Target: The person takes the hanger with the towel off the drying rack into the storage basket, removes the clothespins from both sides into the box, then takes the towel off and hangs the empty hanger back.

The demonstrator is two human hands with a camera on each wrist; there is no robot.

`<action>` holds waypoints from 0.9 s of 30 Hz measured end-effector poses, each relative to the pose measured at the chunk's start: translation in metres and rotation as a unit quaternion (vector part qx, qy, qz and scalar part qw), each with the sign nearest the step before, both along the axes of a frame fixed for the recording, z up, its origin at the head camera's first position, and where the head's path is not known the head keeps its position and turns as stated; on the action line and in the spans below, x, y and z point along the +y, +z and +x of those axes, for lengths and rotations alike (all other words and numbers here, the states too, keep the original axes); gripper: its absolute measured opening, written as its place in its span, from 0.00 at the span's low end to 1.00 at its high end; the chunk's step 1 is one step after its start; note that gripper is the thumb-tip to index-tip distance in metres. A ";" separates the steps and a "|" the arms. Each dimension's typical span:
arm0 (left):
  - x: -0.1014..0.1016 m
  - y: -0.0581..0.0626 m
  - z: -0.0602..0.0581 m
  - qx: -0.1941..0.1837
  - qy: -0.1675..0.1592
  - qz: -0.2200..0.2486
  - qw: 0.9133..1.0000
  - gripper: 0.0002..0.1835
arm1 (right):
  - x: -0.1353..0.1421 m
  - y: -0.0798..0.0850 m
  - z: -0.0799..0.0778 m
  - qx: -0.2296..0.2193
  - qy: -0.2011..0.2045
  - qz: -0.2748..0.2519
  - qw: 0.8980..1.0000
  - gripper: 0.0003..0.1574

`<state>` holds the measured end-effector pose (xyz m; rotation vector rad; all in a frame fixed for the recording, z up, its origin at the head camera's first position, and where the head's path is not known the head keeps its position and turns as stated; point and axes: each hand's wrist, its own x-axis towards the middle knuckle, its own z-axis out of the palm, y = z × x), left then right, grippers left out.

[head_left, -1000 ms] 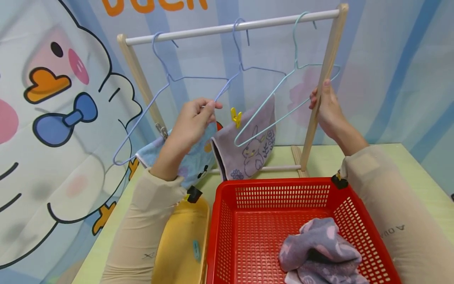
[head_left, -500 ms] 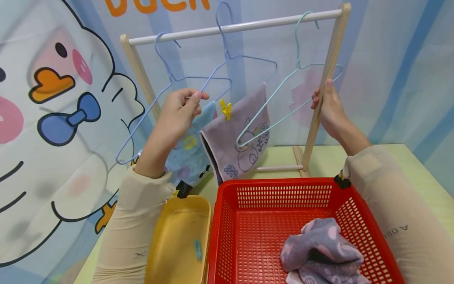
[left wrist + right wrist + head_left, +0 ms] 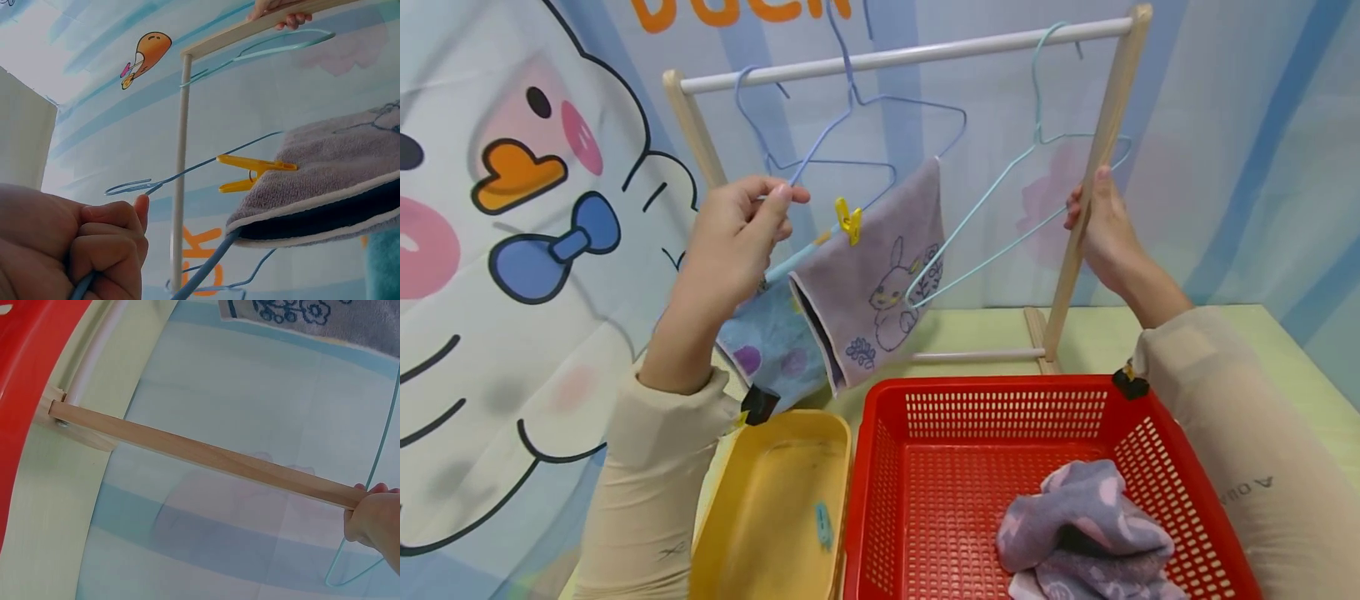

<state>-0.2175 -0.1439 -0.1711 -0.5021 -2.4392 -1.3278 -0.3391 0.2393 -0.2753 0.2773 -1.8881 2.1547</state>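
My left hand (image 3: 726,237) pinches the lower left part of a blue wire hanger (image 3: 917,103). Over that hanger's bottom bar drapes a folded mauve towel (image 3: 876,279) with a rabbit design, and a yellow clothespin (image 3: 259,172) clips it. The hanger's hook rises above the white rail (image 3: 985,50) of the rack. With my right hand (image 3: 1101,221) I grip the rack's wooden side post (image 3: 212,457). Behind the mauve towel hangs a light blue towel (image 3: 775,333) from a second blue hanger (image 3: 838,162), partly covered by it.
A mint green hanger (image 3: 1078,135) hangs bare near the right post. In front stand a red basket (image 3: 1000,385) with a crumpled purple-grey cloth (image 3: 1082,533) inside and a yellow basin (image 3: 775,458) holding a teal clothespin (image 3: 823,525).
My left hand has moved left and up with the hanger and mauve towel. The hook has come up off the rail, and the towel now overlaps the light blue one. The right hand keeps its grip.
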 end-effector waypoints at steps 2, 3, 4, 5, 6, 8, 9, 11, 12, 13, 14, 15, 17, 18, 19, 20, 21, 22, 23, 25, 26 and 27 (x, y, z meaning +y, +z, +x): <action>-0.004 0.003 0.005 0.009 0.009 -0.010 1.000 0.20 | 0.001 0.001 0.001 -0.001 0.004 -0.007 1.000 0.26; -0.006 0.004 0.008 0.012 0.013 -0.015 1.000 0.20 | 0.002 0.001 0.001 -0.002 0.006 -0.007 1.000 0.26; -0.008 0.006 0.011 0.017 0.017 -0.021 0.999 0.20 | 0.003 0.001 0.001 -0.003 0.008 -0.010 1.000 0.26; -0.010 0.007 0.013 0.022 0.018 -0.025 0.999 0.20 | 0.004 0.002 0.002 -0.005 0.011 -0.010 1.000 0.26; -0.011 0.008 0.016 0.024 0.019 -0.028 0.999 0.20 | 0.004 0.002 0.002 -0.007 0.014 -0.011 1.000 0.27; -0.015 0.010 0.021 0.031 0.022 -0.036 0.999 0.19 | 0.006 0.002 0.003 -0.009 0.016 -0.009 1.000 0.27; -0.017 0.011 0.023 0.036 0.022 -0.040 0.998 0.19 | 0.007 0.002 0.003 -0.008 0.016 -0.010 1.000 0.27; -0.020 0.012 0.028 0.042 0.021 -0.044 0.998 0.19 | 0.007 0.003 0.003 -0.005 0.019 -0.017 1.000 0.27; -0.021 0.013 0.031 0.046 0.023 -0.046 0.998 0.19 | 0.008 0.002 0.003 -0.003 0.020 -0.020 1.000 0.27; -0.023 0.013 0.034 0.050 0.025 -0.048 0.997 0.19 | 0.008 0.002 0.003 -0.001 0.021 -0.024 0.999 0.27; -0.024 0.014 0.037 0.054 0.027 -0.051 0.997 0.19 | 0.008 0.002 0.003 0.001 0.025 -0.033 0.999 0.26; -0.026 0.015 0.040 0.058 0.029 -0.053 0.996 0.19 | 0.009 0.002 0.003 0.003 0.030 -0.041 0.999 0.26; -0.029 0.017 0.046 0.067 0.039 -0.063 0.995 0.18 | 0.010 0.002 0.002 0.007 0.037 -0.052 0.998 0.26; -0.031 0.018 0.049 0.073 0.045 -0.069 0.994 0.18 | 0.011 0.002 0.002 0.008 0.040 -0.058 0.997 0.26; -0.033 0.018 0.051 0.077 0.048 -0.072 0.993 0.18 | 0.011 0.002 0.001 0.010 0.043 -0.064 0.997 0.25; -0.035 0.019 0.053 0.082 0.050 -0.075 0.993 0.17 | 0.012 0.002 0.001 0.012 0.045 -0.068 0.997 0.25; -0.037 0.020 0.055 0.085 0.055 -0.079 0.992 0.17 | 0.013 0.003 0.000 0.014 0.043 -0.064 0.997 0.25; -0.039 0.020 0.058 0.090 0.057 -0.084 0.991 0.17 | 0.014 0.003 0.000 0.016 0.042 -0.064 0.997 0.25; -0.041 0.021 0.060 0.094 0.058 -0.087 0.990 0.16 | 0.015 0.004 0.000 0.017 0.039 -0.064 0.997 0.25; -0.044 0.023 0.065 0.099 0.061 -0.091 0.989 0.16 | 0.017 0.004 0.001 0.017 0.033 -0.059 0.998 0.26; -0.044 0.023 0.068 0.100 0.064 -0.095 0.988 0.16 | 0.018 0.005 0.002 0.017 0.030 -0.055 0.998 0.26; -0.044 0.024 0.071 0.101 0.067 -0.099 0.988 0.17 | 0.019 0.005 0.003 0.017 0.027 -0.050 0.998 0.26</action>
